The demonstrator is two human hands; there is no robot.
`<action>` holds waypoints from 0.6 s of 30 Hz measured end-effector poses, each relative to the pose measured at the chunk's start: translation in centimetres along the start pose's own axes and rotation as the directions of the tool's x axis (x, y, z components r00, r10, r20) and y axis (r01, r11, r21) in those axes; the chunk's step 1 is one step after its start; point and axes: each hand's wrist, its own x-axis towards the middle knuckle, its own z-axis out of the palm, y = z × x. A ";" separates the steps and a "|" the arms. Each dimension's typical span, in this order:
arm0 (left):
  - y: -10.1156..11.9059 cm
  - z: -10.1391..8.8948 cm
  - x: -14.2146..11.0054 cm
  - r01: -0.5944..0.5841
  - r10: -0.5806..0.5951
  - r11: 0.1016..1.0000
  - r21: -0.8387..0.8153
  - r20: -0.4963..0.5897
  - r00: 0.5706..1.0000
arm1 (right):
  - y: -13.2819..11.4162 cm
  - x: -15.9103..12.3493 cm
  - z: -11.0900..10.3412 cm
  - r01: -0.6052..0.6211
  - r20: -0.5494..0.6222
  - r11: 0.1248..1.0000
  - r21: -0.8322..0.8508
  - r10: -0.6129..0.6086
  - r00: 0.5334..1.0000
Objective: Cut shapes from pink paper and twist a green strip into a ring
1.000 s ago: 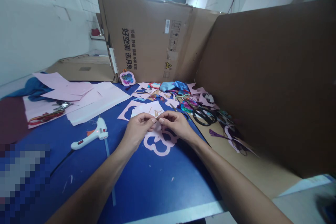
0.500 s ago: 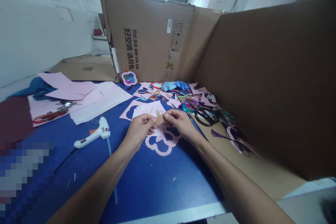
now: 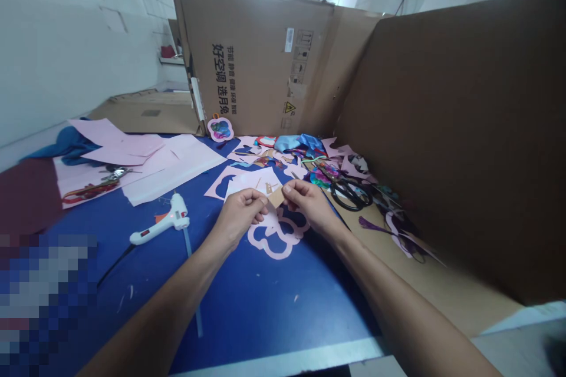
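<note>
My right hand (image 3: 310,207) is closed in a fingertip pinch on a small tan card scrap (image 3: 276,197), which projects from it toward my left hand (image 3: 239,215). The scrap's long axis slants down-left between them. The curled fingers of the left hand sit just beside the scrap; I cannot tell whether they touch it. Directly below both hands, a flat pink paper cloud-outline cut-out (image 3: 265,250) lies on the blue bench (image 3: 274,312). Ahead of the hands is a pale pink paper sheet (image 3: 250,182); left of the left hand, a white hot glue gun (image 3: 161,225); right of the right hand, black-handled scissors (image 3: 347,197).
</note>
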 end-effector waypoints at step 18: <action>-1.1 -3.3 1.2 -0.255 0.163 0.513 0.820 0.199 0.966 | 3.6 2.5 -7.0 -0.188 -0.471 0.921 -0.341 0.006 0.882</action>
